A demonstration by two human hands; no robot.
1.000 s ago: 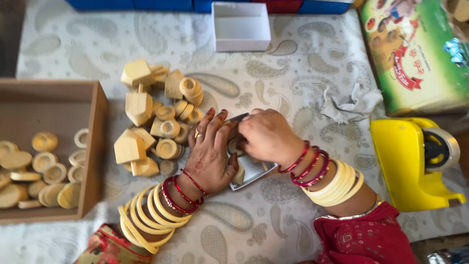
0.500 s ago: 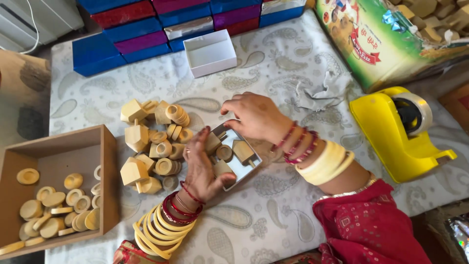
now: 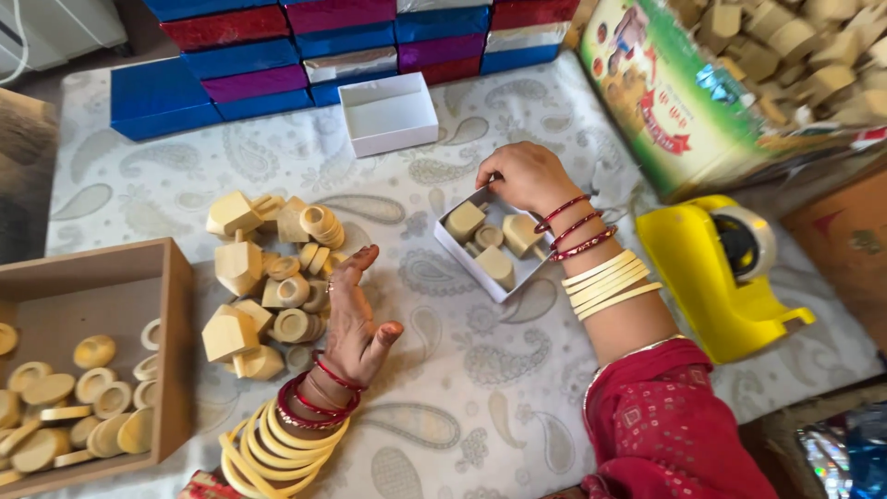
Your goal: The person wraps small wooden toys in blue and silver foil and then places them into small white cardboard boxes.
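Your right hand [image 3: 522, 176] pinches the far rim of the small white box [image 3: 459, 251] of wooden pieces on the patterned cloth; your left hand [image 3: 351, 319] hovers open, empty, beside the wooden pile [image 3: 268, 277]; tilting that one-sided hold could spill the pieces.

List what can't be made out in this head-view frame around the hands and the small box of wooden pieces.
- Right hand: fingertips curl over the far rim of the small white box, so the grip is hidden.
- Box contents: the wrist covers its right corner; the piece count is unclear.
- Pile of wooden pieces: the left hand covers its right edge.
- Brown tray: cut off by the left frame edge.
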